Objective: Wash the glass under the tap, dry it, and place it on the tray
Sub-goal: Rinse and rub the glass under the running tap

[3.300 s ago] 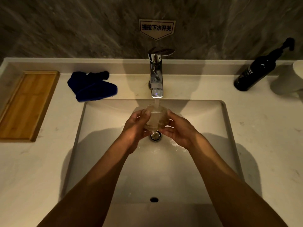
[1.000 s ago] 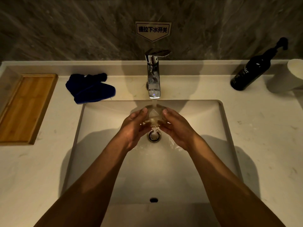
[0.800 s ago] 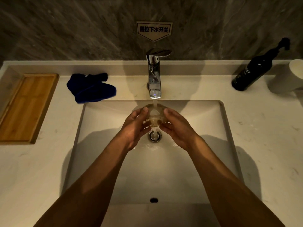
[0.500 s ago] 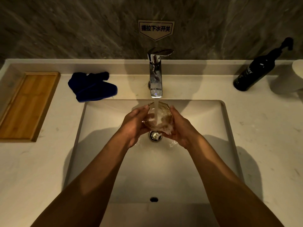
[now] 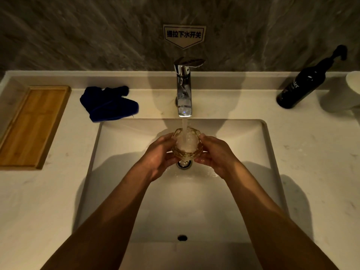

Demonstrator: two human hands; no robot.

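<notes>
A clear faceted glass [image 5: 186, 143] is held upright over the sink drain, its mouth facing up. Water runs from the chrome tap [image 5: 184, 90] straight into it and foams inside. My left hand [image 5: 158, 155] grips its left side and my right hand [image 5: 216, 154] grips its right side. A wooden tray [image 5: 31, 126] lies on the counter at the far left with nothing on it. A dark blue cloth [image 5: 109, 103] lies crumpled on the counter between the tray and the tap.
The white sink basin [image 5: 124, 172] is set in a pale stone counter. A black pump bottle [image 5: 307, 80] and a white cup [image 5: 353, 84] stand at the back right. A dark marble wall with a small sign rises behind the tap.
The glass has turned from tilted to upright with its mouth up, and the stream now falls into it. Both hands stay around it under the tap.
</notes>
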